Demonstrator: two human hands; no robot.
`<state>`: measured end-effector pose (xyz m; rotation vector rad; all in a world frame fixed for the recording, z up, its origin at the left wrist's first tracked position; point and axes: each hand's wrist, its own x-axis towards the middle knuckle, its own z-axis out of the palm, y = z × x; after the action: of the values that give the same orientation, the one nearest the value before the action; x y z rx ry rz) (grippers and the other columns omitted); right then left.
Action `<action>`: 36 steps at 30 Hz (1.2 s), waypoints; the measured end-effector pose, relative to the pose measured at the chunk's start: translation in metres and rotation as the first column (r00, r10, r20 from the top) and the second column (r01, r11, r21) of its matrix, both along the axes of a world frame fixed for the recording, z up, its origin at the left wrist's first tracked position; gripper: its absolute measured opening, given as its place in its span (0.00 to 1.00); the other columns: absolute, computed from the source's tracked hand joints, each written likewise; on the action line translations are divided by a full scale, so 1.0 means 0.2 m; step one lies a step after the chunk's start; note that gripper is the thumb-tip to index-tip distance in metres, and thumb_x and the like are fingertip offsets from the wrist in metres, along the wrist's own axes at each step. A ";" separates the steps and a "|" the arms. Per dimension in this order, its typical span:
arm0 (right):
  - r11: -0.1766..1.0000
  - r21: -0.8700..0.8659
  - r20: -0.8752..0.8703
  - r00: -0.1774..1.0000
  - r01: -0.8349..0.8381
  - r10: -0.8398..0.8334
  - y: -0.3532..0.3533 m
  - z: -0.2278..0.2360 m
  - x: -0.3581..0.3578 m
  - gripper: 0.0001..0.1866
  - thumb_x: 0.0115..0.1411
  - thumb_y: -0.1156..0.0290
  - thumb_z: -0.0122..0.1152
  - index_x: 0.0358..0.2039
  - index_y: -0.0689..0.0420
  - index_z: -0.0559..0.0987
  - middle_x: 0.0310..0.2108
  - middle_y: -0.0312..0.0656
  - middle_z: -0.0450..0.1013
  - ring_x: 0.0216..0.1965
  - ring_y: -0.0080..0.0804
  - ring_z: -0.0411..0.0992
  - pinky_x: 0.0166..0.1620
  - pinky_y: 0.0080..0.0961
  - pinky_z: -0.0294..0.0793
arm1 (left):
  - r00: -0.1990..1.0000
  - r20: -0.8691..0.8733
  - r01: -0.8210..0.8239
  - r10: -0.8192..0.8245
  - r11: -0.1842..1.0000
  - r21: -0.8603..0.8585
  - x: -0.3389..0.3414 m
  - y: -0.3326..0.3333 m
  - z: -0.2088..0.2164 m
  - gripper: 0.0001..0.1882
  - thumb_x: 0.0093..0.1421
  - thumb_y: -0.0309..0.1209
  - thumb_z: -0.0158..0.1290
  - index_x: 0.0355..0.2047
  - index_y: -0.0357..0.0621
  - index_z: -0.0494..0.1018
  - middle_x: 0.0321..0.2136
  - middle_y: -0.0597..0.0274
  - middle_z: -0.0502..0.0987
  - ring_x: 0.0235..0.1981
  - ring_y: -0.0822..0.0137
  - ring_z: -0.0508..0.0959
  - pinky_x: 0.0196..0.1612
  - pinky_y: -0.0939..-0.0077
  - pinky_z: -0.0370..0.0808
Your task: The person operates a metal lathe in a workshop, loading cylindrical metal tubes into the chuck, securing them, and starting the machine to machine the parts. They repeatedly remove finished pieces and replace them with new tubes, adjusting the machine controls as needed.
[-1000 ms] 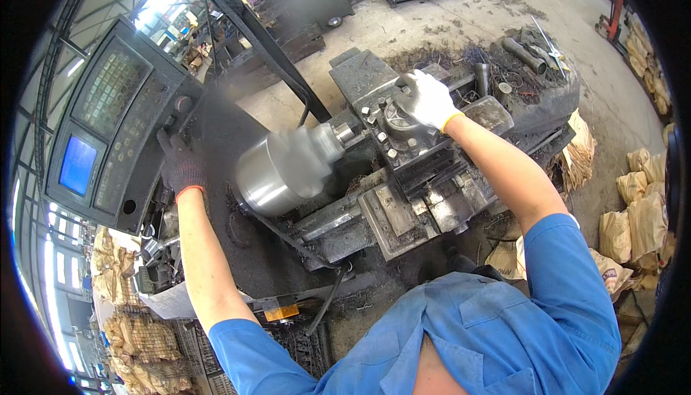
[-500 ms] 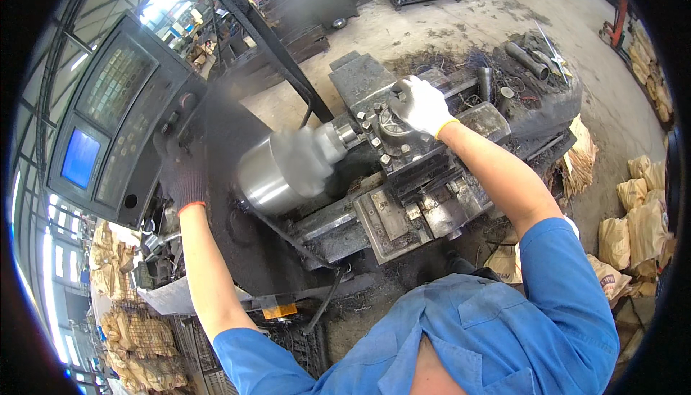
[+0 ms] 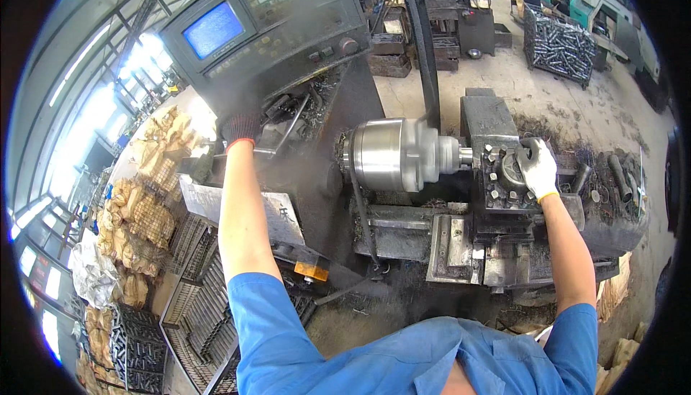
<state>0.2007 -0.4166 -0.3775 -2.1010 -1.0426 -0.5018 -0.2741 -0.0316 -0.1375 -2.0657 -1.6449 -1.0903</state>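
Note:
My right hand (image 3: 538, 170), in a white glove with a yellow cuff, curls its fingers at the top of a lathe's tool post (image 3: 498, 197), beside its round centre. Dark soiling or a dark part shows at the fingertips. A shiny stepped metal workpiece (image 3: 381, 156) sits between the chuck side and the tool post; its stepped part looks smeared, as if spinning. In a dark glove with a red cuff, my left hand (image 3: 241, 126) is below the control panel (image 3: 288, 50), at its lower left. Blur and dark surroundings hide its fingers.
Metal tools (image 3: 294, 121) lie on a ledge under the panel. Pipe pieces (image 3: 619, 178) and shavings lie right of the tool post. A dark upright post (image 3: 425, 50) stands behind the workpiece. Sacks (image 3: 137, 215) and wire racks (image 3: 198, 323) are at left; a bin of metal parts (image 3: 560, 46) stands behind.
The view has swung left, so the panel and lathe appear further right. My left hand has come down from the panel's face to below its edge. My right hand stays at the tool post.

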 end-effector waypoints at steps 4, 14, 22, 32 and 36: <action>1.000 -0.009 -0.015 1.000 -0.002 0.002 0.01 0.03 -0.02 0.13 0.67 0.59 0.66 0.44 0.54 0.84 0.46 0.49 0.80 0.49 0.54 0.79 0.52 0.45 0.78 | 0.998 -0.070 -0.008 0.003 0.997 -0.073 -0.02 0.07 0.05 0.26 0.63 0.48 0.56 0.52 0.40 0.78 0.78 0.48 0.57 0.65 0.39 0.76 0.60 0.44 0.76; 1.000 -0.001 -0.026 1.000 0.012 -0.012 0.00 0.02 -0.02 0.15 0.65 0.57 0.66 0.44 0.54 0.84 0.45 0.49 0.80 0.48 0.54 0.79 0.52 0.45 0.78 | 0.983 -0.181 -0.038 0.021 0.995 -0.094 0.18 -0.05 0.02 0.30 0.65 0.48 0.55 0.60 0.41 0.74 0.79 0.47 0.55 0.63 0.36 0.77 0.60 0.42 0.77; 0.999 -0.018 -0.059 0.997 0.041 -0.042 0.00 0.04 -0.05 0.16 0.65 0.54 0.66 0.47 0.50 0.86 0.48 0.50 0.81 0.50 0.54 0.80 0.53 0.46 0.79 | 0.856 -0.431 0.220 -0.286 0.956 -0.195 0.73 -0.22 -0.22 0.34 0.66 0.53 0.55 0.65 0.44 0.72 0.80 0.51 0.53 0.65 0.35 0.76 0.61 0.39 0.77; 0.998 0.036 -0.053 0.997 0.055 -0.053 0.00 0.07 -0.09 0.22 0.64 0.48 0.64 0.45 0.53 0.85 0.46 0.50 0.81 0.50 0.56 0.80 0.52 0.48 0.81 | 0.888 -0.407 0.169 -0.214 0.975 -0.144 0.76 -0.03 -0.23 0.38 0.67 0.55 0.53 0.72 0.51 0.68 0.82 0.50 0.45 0.63 0.37 0.78 0.63 0.42 0.76; 0.989 -0.081 -0.080 0.988 0.124 -0.130 0.02 0.09 -0.09 0.21 0.66 0.47 0.62 0.46 0.51 0.85 0.47 0.51 0.80 0.49 0.54 0.80 0.54 0.48 0.81 | 0.933 -0.262 0.247 -0.246 0.969 -0.030 0.77 -0.26 -0.19 0.28 0.64 0.52 0.58 0.59 0.51 0.75 0.79 0.50 0.54 0.61 0.36 0.79 0.58 0.39 0.78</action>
<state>0.1824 -0.4134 -0.3599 -2.2455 -0.8957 -0.4361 -0.1208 -0.0837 -0.1764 -2.3455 -1.2828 -0.8375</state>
